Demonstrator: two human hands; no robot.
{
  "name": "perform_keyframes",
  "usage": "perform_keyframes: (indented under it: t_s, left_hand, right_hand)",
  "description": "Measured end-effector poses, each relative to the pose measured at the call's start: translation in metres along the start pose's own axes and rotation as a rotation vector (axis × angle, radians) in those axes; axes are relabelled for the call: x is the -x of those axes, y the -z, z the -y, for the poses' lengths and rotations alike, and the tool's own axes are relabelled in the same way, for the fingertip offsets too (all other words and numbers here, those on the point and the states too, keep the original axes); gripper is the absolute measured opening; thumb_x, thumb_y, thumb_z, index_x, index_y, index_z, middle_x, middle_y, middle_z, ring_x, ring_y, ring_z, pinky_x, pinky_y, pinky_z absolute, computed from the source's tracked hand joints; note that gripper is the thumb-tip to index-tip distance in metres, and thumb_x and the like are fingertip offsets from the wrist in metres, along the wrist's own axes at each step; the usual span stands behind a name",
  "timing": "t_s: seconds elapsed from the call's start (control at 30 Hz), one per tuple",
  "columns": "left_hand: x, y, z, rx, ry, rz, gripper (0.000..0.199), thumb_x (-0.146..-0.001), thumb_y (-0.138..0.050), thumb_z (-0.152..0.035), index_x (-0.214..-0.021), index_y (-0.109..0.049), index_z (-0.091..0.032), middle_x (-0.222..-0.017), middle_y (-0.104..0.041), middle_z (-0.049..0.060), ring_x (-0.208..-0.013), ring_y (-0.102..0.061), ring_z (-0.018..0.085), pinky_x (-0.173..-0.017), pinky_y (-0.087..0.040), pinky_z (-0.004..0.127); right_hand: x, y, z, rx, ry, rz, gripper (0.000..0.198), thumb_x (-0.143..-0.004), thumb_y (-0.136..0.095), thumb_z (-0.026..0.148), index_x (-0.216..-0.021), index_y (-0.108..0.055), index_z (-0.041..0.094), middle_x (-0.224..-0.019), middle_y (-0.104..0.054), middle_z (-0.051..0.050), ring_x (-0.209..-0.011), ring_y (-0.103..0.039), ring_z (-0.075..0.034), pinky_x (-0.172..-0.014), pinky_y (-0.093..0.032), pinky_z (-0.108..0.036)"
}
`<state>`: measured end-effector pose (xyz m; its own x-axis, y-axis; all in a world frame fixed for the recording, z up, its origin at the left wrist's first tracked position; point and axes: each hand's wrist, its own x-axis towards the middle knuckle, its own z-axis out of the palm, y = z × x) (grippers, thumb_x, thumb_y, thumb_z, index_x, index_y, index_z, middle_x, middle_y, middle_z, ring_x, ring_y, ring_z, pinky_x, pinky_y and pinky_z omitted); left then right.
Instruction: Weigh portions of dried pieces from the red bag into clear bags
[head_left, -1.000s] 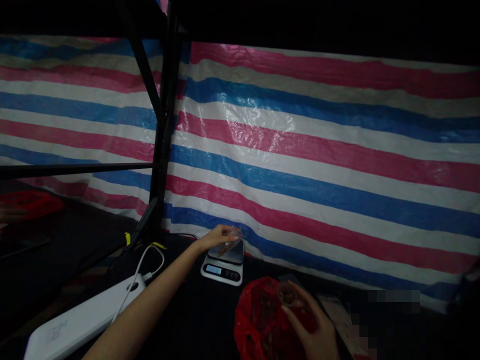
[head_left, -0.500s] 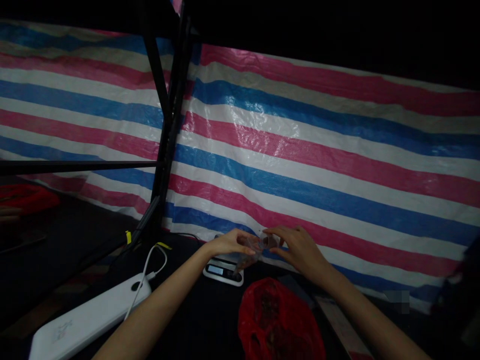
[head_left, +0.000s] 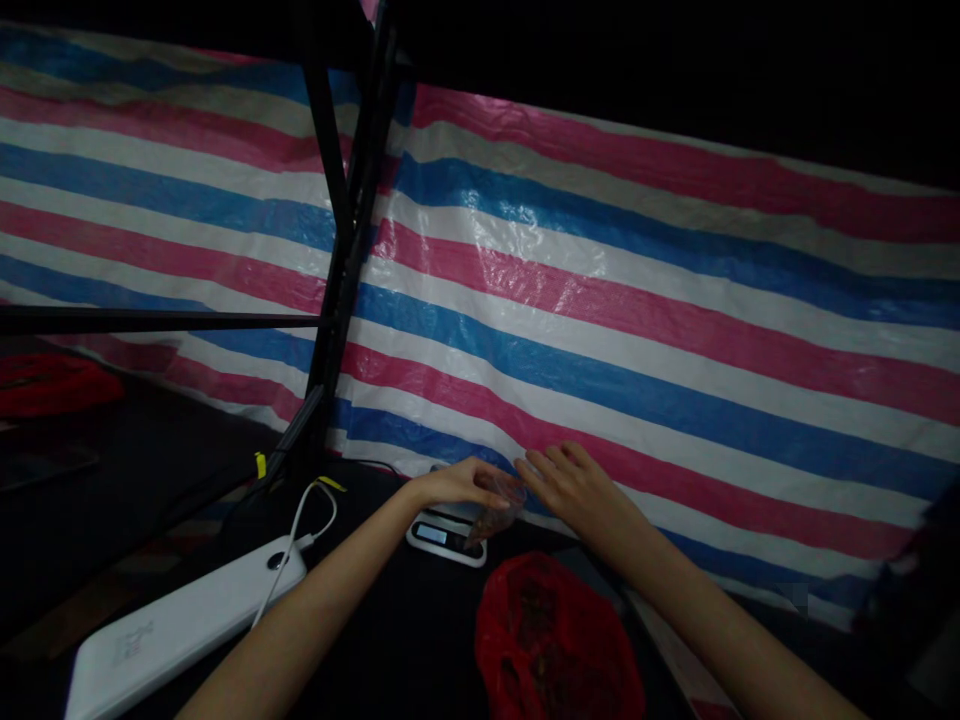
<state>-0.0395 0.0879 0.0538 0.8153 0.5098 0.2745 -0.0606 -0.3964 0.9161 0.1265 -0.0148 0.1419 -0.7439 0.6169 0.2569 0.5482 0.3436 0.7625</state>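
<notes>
A small clear plastic bag (head_left: 496, 508) with brownish contents at its bottom is held in my left hand (head_left: 469, 482), thumb and fingers closed on its upper side. It hangs tilted over a white digital scale (head_left: 433, 536) with a lit display; whether it rests on the scale I cannot tell. My right hand (head_left: 559, 478) is at the right of the bag's mouth, palm down, fingers loosely extended with their tips beside the rim. Its thumb is hidden. Nearer to me lies a red plastic bag (head_left: 559, 640), open at the top, with dark brown pieces inside.
A white power bank (head_left: 184, 625) with a white cable lies at left on the black table. A black metal frame post (head_left: 337, 270) stands behind. Striped plastic sheeting (head_left: 637, 330) hangs along the back. Another red bag (head_left: 56, 385) is at far left.
My right hand has turned palm down, its fingers coming off the bag's spread mouth. The left hand keeps the clear bag over the scale. At far left, another person's fingers have left the view.
</notes>
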Motion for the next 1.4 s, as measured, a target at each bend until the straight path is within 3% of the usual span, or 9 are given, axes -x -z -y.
perform_keyframes:
  t_s: [0.1,0.27,0.4,0.53,0.63,0.73,0.87,1.1,1.4]
  left_hand:
    - [0.002,0.011,0.005,-0.135,-0.009,-0.01,0.046,-0.07,-0.062,-0.036,-0.11,-0.056,-0.015,-0.104,-0.063,0.006,-0.094,-0.057,0.019,-0.083,-0.041,0.029]
    - [0.0,0.038,0.029,-0.722,0.133,-0.332,0.046,-0.068,-0.063,-0.038,-0.108,-0.057,-0.016,-0.104,-0.062,0.008,-0.095,-0.055,0.023,-0.082,-0.039,0.029]
    - [-0.007,0.046,0.054,-1.032,0.323,-0.256,0.04,-0.065,-0.065,-0.036,-0.1,-0.061,-0.018,-0.104,-0.061,0.012,-0.1,-0.052,0.028,-0.084,-0.036,0.032]
    - [-0.012,0.03,0.065,-1.049,0.27,-0.275,0.064,-0.064,-0.064,-0.047,-0.117,-0.048,-0.015,-0.121,-0.048,0.017,-0.111,-0.042,0.033,-0.089,-0.033,0.04]
    - [-0.011,0.003,0.055,-1.066,0.085,-0.396,0.054,-0.079,-0.046,-0.05,-0.121,-0.042,-0.017,-0.124,-0.043,0.015,-0.114,-0.039,0.029,-0.094,-0.027,0.041]
    - [-0.009,-0.031,0.043,-0.962,-0.003,-0.284,0.046,-0.083,-0.037,-0.051,-0.113,-0.048,-0.017,-0.114,-0.051,0.011,-0.108,-0.045,0.025,-0.093,-0.029,0.037]
    - [-0.01,-0.067,0.043,-0.754,0.006,-0.136,0.06,-0.077,-0.043,-0.055,-0.12,-0.044,-0.014,-0.119,-0.051,0.013,-0.11,-0.045,0.026,-0.093,-0.032,0.034]
    - [-0.02,-0.085,0.069,-0.634,0.0,0.017,0.036,-0.083,-0.04,-0.042,-0.098,-0.061,-0.017,-0.099,-0.062,0.008,-0.093,-0.056,0.021,-0.082,-0.04,0.029]
    - [-0.016,-0.101,0.074,-0.595,0.135,-0.174,0.031,-0.085,-0.032,-0.023,-0.081,-0.061,-0.014,-0.077,-0.064,0.006,-0.074,-0.057,0.018,-0.071,-0.041,0.027]
  right_hand:
    - [0.023,-0.004,0.0,-0.089,-0.081,-0.001,0.037,-0.078,-0.047,0.009,-0.113,-0.05,0.021,-0.101,-0.061,-0.008,-0.088,-0.055,-0.022,-0.08,-0.035,-0.038]
    - [0.079,-0.019,0.018,-0.408,-0.124,0.111,0.025,-0.079,-0.051,0.019,-0.104,-0.055,0.023,-0.089,-0.064,-0.004,-0.081,-0.058,-0.019,-0.077,-0.036,-0.034]
    - [0.113,-0.028,0.035,-0.576,-0.153,0.255,0.023,-0.079,-0.052,0.023,-0.101,-0.056,0.023,-0.093,-0.064,-0.004,-0.085,-0.058,-0.018,-0.079,-0.036,-0.032]
    - [0.119,-0.031,0.041,-0.618,-0.159,0.301,0.029,-0.077,-0.055,0.021,-0.106,-0.053,0.025,-0.101,-0.062,-0.004,-0.093,-0.056,-0.019,-0.084,-0.035,-0.034]
    - [0.111,-0.033,0.049,-0.627,-0.146,0.252,0.033,-0.077,-0.055,0.02,-0.11,-0.05,0.026,-0.106,-0.06,-0.003,-0.096,-0.055,-0.018,-0.086,-0.035,-0.035]
    - [0.102,-0.035,0.061,-0.651,-0.142,0.205,0.033,-0.078,-0.055,0.021,-0.111,-0.049,0.023,-0.108,-0.059,-0.004,-0.099,-0.053,-0.018,-0.086,-0.037,-0.033]
    - [0.096,-0.037,0.081,-0.636,-0.216,0.271,0.033,-0.077,-0.055,0.023,-0.109,-0.05,0.021,-0.102,-0.062,-0.006,-0.095,-0.056,-0.021,-0.084,-0.038,-0.036]
    - [0.096,-0.032,0.094,-0.499,-0.442,0.438,0.032,-0.069,-0.063,0.029,-0.098,-0.056,0.017,-0.087,-0.065,-0.009,-0.081,-0.059,-0.025,-0.072,-0.041,-0.037]
    - [0.089,-0.055,0.098,-0.475,-0.556,0.503,0.023,-0.07,-0.062,0.03,-0.088,-0.058,0.016,-0.083,-0.066,-0.009,-0.078,-0.062,-0.024,-0.063,-0.043,-0.031]
